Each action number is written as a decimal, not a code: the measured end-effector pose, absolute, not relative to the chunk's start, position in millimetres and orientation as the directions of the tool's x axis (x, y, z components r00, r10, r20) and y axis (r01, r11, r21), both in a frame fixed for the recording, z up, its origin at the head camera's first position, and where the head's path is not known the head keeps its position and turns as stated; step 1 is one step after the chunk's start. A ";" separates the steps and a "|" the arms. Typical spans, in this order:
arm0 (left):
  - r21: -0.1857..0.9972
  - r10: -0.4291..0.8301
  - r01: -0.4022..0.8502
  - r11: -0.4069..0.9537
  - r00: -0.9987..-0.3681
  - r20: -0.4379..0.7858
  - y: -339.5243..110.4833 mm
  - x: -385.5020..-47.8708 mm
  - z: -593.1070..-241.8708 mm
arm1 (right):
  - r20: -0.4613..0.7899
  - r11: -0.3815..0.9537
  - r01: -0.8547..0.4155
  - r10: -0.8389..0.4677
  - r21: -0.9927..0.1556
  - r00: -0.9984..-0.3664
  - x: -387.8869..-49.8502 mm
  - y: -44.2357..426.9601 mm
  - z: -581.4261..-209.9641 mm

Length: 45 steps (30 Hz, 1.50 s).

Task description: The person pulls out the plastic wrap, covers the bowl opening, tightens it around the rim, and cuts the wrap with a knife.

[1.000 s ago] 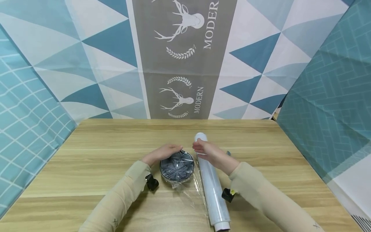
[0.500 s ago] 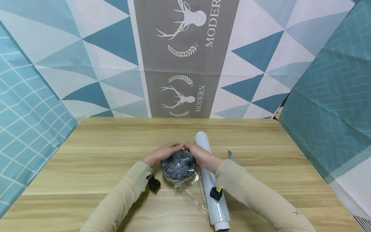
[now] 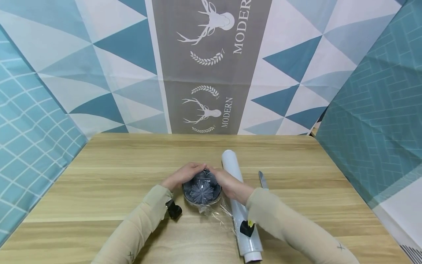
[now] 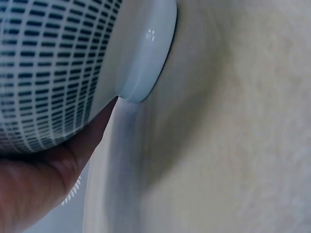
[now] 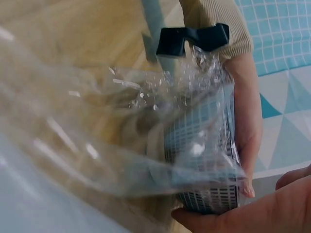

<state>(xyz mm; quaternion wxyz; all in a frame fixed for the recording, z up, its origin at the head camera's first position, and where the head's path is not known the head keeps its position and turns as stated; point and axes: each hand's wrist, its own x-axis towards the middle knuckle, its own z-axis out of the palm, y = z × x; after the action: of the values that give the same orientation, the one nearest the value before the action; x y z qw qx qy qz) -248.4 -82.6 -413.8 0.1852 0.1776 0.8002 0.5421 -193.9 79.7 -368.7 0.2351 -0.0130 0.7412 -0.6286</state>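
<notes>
A patterned bowl (image 3: 202, 193) stands on the table, its dark inside showing through clear cling film (image 3: 215, 213). My left hand (image 3: 186, 173) grips it from the left and far side; in the left wrist view, fingers lie under the checked outer wall (image 4: 53, 68), by the pale foot (image 4: 148, 53). My right hand (image 3: 232, 184) holds the far right side, fingertips meeting the left hand's at the back rim. Loose film (image 5: 116, 165) spreads out from the bowl across the right wrist view. Beneath my right forearm lies the cling film roll (image 3: 248, 244).
A small knife (image 3: 262, 179) lies right of the roll, partly behind the right sleeve. Wood-grain table (image 3: 132, 154) extends around the bowl, and patterned cloth (image 3: 204, 66) hangs behind it. Each wrist carries a black camera (image 3: 173, 209).
My right hand has come left from above the roll onto the bowl's far right side. The film's loose part has bunched nearer the bowl. My left hand has stayed at the bowl.
</notes>
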 end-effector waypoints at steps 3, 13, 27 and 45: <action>0.925 0.474 0.097 0.366 -0.875 -0.096 -83.2 -248.2 -413.1 | -0.309 0.204 0.255 -0.308 -0.945 -0.900 -188.3 78.8 -367.5; 0.888 0.350 0.058 0.455 -0.929 -0.118 -84.5 -243.3 -410.9 | -0.365 0.137 0.344 -0.178 -0.929 -0.914 -167.3 75.4 -368.3; 0.890 0.105 -0.085 0.447 -0.984 -0.147 -84.6 -230.8 -411.0 | -0.337 0.061 0.332 -0.206 -0.941 -0.919 -160.2 76.0 -374.6; 0.969 -0.151 -0.216 0.123 -0.969 -0.197 -74.4 -204.5 -409.9 | -0.322 0.016 0.324 -0.172 -0.946 -0.931 -155.5 72.3 -379.0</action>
<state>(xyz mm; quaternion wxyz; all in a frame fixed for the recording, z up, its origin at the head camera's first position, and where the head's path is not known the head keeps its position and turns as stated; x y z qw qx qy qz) -204.5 -74.4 -409.9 0.0248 -0.1225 0.7491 0.6506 -155.5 72.3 -379.0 0.1771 0.0550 0.6903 -0.6994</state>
